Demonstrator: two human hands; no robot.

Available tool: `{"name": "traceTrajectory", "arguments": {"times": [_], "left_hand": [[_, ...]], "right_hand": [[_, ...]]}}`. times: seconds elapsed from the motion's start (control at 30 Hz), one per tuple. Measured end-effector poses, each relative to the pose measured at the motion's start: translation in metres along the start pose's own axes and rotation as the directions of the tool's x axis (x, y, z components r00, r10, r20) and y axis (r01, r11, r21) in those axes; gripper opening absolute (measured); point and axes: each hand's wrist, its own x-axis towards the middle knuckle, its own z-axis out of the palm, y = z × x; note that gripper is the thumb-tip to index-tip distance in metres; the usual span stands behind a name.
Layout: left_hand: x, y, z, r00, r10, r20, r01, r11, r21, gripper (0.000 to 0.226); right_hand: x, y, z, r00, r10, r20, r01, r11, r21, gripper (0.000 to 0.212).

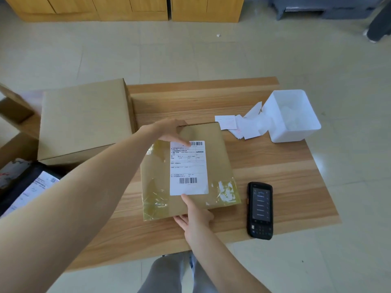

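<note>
Parcel: a flat brown cardboard parcel (219, 157) lies on the middle of the tabletop (292, 172), just right of a big carton (84, 121).
Label: a white shipping label (189, 172) with two barcodes is stuck on the parcel's top face.
Left hand: the left hand (169, 132) reaches across to the far end, its straight fingers (186, 143) pressing on the label's upper left corner. Whether the thumb hooks over the far edge is hard to tell from this angle.
Right hand: the right hand (196, 217) pinches the near edge, thumb on top just below the label and the other fingers tucked underneath.
Weight: probably light, since it is thin and one pinch at the edge seems enough to steady it.
Stiffness: the board looks rigid enough to lift flat, though it might bow if held by one corner.
Surface: glossy tape (155, 200) along the near and left sides is likely slick, while the bare cardboard should give better grip.
Where to hold: opposite edges, thumbs on bare board, keeping off the barcodes.
Nearby: a handheld scanner (260, 210) lies just to the right, and a white tub (294, 117) and loose paper slips (239, 125) sit further back.
</note>
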Motion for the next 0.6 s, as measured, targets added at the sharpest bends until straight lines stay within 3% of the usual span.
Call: {"name": "traceTrajectory", "arguments": {"times": [0.27,0.4,0.5,0.6], "left_hand": [[-0.002,0.000,0.008,1.000,-0.001,-0.031,0.004,0.995,0.103,0.092],[-0.018,0.004,0.016,0.978,0.000,-0.210,0.029,0.990,0.135,0.091],[-0.040,0.003,0.027,0.924,-0.078,-0.374,0.096,0.995,0.029,0.089],[-0.069,0.000,0.042,0.853,-0.190,-0.485,0.150,0.981,-0.120,0.087]], "right_hand": [[-0.001,-0.004,0.002,0.999,0.033,0.020,-0.032,0.997,-0.073,0.074],[-0.003,-0.018,-0.004,0.996,0.063,0.064,-0.050,0.981,-0.186,0.083],[-0.011,-0.032,-0.020,0.993,0.086,0.085,-0.066,0.974,-0.218,0.080],[-0.018,-0.047,-0.042,0.993,0.007,0.122,0.029,0.957,-0.290,0.070]]}}
